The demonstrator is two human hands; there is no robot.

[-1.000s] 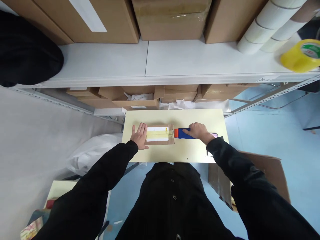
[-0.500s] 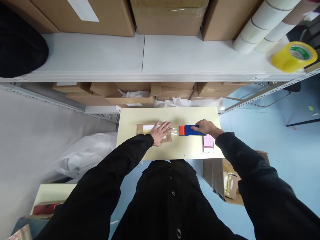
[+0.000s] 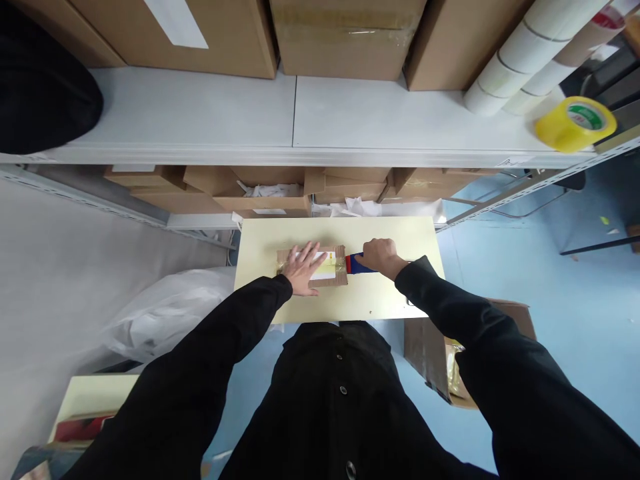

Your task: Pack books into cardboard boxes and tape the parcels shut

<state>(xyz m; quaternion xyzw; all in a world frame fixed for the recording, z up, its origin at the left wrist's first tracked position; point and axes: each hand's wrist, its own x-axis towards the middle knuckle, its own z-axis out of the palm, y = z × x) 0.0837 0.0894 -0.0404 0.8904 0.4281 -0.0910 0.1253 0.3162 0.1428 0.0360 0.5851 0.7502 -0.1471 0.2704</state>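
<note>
A small cardboard box (image 3: 341, 275) with a white label and clear tape across it lies on the pale yellow table (image 3: 345, 303). Flat on its left part rests my left hand (image 3: 301, 267), fingers spread. My right hand (image 3: 380, 257) is wrapped round a blue tape dispenser (image 3: 361, 264). The dispenser's red end (image 3: 349, 265) is against the right end of the box. My right sleeve hides most of a flat thing near the table's right edge.
Behind the table stands a shelf (image 3: 200, 110) with cardboard boxes (image 3: 345, 40), white rolls (image 3: 530, 57) and a yellow tape roll (image 3: 575, 125). An open carton (image 3: 425, 353) is on the floor at right. A white plastic bag (image 3: 165, 313) lies at left.
My right hand has brought the tape dispenser left, up to the end of the box. My left hand has slid slightly left on the box, uncovering more of the label.
</note>
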